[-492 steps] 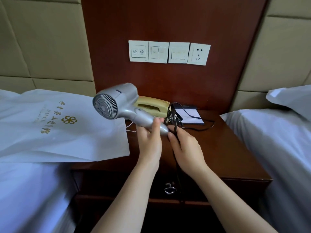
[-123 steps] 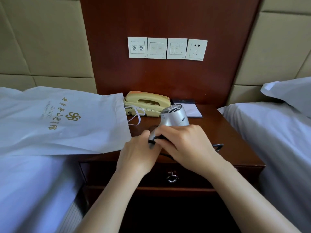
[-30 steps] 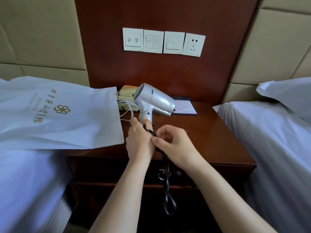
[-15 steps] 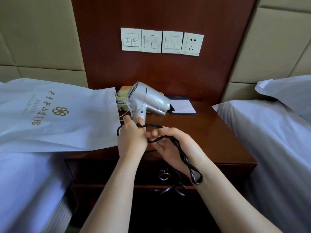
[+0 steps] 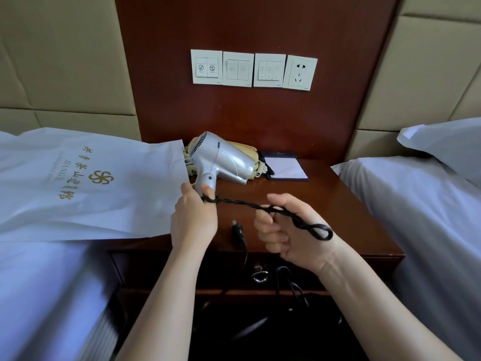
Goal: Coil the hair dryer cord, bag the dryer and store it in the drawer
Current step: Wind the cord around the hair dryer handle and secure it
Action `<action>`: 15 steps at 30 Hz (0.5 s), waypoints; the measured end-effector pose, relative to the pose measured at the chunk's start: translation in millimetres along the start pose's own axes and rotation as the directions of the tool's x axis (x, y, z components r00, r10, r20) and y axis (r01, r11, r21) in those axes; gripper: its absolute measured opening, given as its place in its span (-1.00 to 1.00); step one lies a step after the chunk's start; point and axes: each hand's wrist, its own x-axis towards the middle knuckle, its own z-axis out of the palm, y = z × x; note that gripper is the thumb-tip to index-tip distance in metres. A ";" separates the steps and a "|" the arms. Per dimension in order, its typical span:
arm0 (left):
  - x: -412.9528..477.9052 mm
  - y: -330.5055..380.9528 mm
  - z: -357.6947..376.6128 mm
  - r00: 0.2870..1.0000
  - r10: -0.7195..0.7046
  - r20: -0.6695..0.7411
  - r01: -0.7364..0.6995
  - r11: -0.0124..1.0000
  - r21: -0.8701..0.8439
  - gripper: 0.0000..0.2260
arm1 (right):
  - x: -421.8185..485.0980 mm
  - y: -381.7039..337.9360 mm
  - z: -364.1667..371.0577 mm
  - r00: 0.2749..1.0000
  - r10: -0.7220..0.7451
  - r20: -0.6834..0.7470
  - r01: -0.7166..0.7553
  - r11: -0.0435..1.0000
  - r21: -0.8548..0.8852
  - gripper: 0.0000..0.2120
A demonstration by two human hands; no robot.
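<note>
My left hand (image 5: 194, 217) grips the handle of the silver hair dryer (image 5: 221, 160), held above the wooden nightstand (image 5: 338, 217) with its nozzle pointing right. The twisted black cord (image 5: 242, 203) stretches taut from the handle to my right hand (image 5: 286, 230), whose fingers curl round it; a small loop of cord lies over that wrist. The plug (image 5: 237, 229) hangs near the nightstand's front edge, and more cord dangles below. The white bag (image 5: 91, 183) with gold lettering lies on the left bed, its mouth toward the dryer. The drawer (image 5: 234, 272) with a ring pull is closed.
A beige telephone (image 5: 247, 149) and a notepad (image 5: 285, 169) sit at the back of the nightstand. Switch plates and a wall socket (image 5: 299, 71) are on the wooden panel above. White beds flank the nightstand, with a pillow (image 5: 447, 144) at right.
My right hand has drawn the cord out to the right, pulling it taut from the handle. The plug end has swung up near the nightstand's front edge. The dryer stays about where it was.
</note>
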 end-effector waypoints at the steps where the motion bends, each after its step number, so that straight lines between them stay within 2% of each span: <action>1: 0.9 -1.5 -1.7 1.000 0.004 -0.004 -0.004 1.000 -0.001 -0.80 | -0.7 -1.6 0.5 1.000 0.001 -0.023 -0.001 1.000 0.004 -0.58; 4: 6.6 -7.2 -5.9 0.999 -0.028 -0.018 0.028 0.999 -0.018 -0.80 | -2.0 -5.5 -0.6 0.985 -0.021 -0.171 0.023 1.000 0.010 -0.43; 8: 16.7 -18.4 -10.4 0.993 -0.115 -0.018 0.113 0.990 -0.085 -0.78 | -7.4 -9.5 -8.8 0.936 -0.109 -0.335 0.121 0.993 0.015 -0.50; 12: 19.1 -21.9 -16.9 0.982 -0.184 0.031 0.187 0.974 -0.128 -0.72 | -5.5 -5.8 -21.9 0.816 -0.326 -0.476 0.230 0.940 -0.251 -0.54; 15: 19.8 -23.9 -21.9 0.975 -0.210 0.065 0.219 0.952 -0.214 -0.67 | -9.6 -13.2 -37.1 0.673 -0.513 -0.533 0.205 0.822 -0.532 -0.53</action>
